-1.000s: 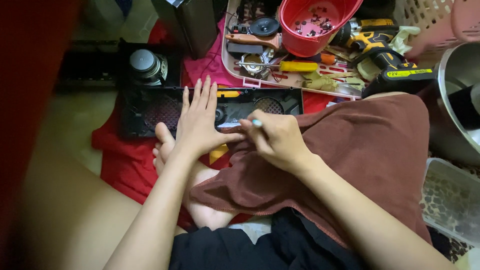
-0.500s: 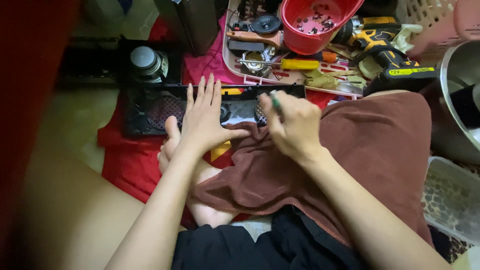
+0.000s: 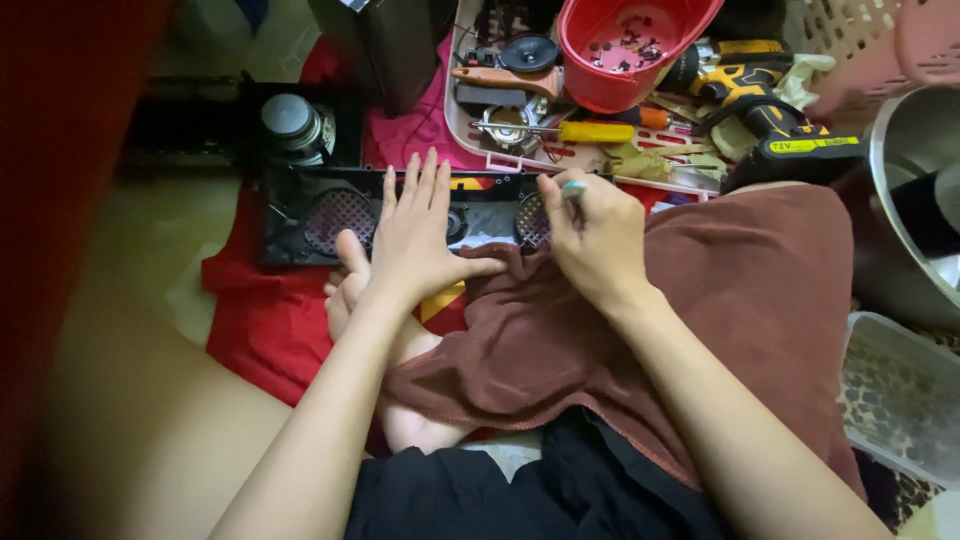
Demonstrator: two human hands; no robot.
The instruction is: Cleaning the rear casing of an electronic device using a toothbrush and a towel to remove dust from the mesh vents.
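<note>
The black speaker panel (image 3: pixel 400 215) lies flat on the red cloth (image 3: pixel 260 320), near the cloth's far edge, with two round mesh grilles showing. The left hand (image 3: pixel 415 235) is spread wide and flat, pressing down on the middle of the panel. The right hand (image 3: pixel 590 235) is closed around a thin tool with a pale green tip (image 3: pixel 572 188), at the panel's right end by the right grille; it looks like a small screwdriver, but the hand hides most of it. A brown towel (image 3: pixel 740 320) covers the lap on the right. Past the panel, a pink tray (image 3: pixel 470 140) holds a red bowl (image 3: pixel 630 50) and a yellow screwdriver (image 3: pixel 590 131), with a yellow drill (image 3: pixel 760 95) beside it. To do this well, keep the flat hand pressing so the panel cannot slide, and hold the tool straight up and steady
</note>
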